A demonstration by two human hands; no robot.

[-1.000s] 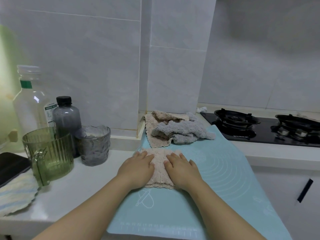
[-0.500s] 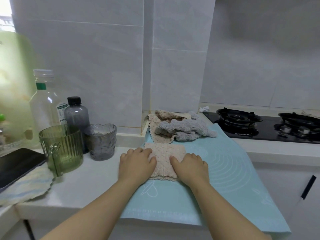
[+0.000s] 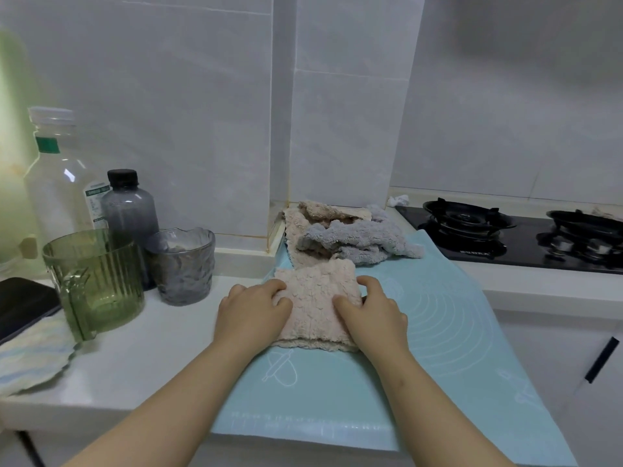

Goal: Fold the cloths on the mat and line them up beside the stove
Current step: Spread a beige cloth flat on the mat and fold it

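A folded beige cloth [image 3: 317, 298] lies on the light blue mat [image 3: 438, 332], near its back left part. My left hand [image 3: 253, 311] grips the cloth's left edge with curled fingers, thumb on top. My right hand [image 3: 371, 315] grips the right edge the same way. Behind the folded cloth sits a rumpled pile: a grey cloth [image 3: 360, 237] on top of another beige cloth [image 3: 323, 210], against the wall corner. The black gas stove [image 3: 505, 237] is to the right of the mat.
Left of the mat stand a green ribbed jug [image 3: 97, 281], a grey glass cup [image 3: 183, 264], a dark bottle [image 3: 129, 210] and a clear bottle [image 3: 60, 183]. A black phone [image 3: 23, 305] lies on a striped cloth [image 3: 30, 358] at far left. The mat overhangs the counter's front edge.
My hands have slid apart from the top of the folded cloth to its side edges, and their fingers have curled. The camera has shifted slightly.
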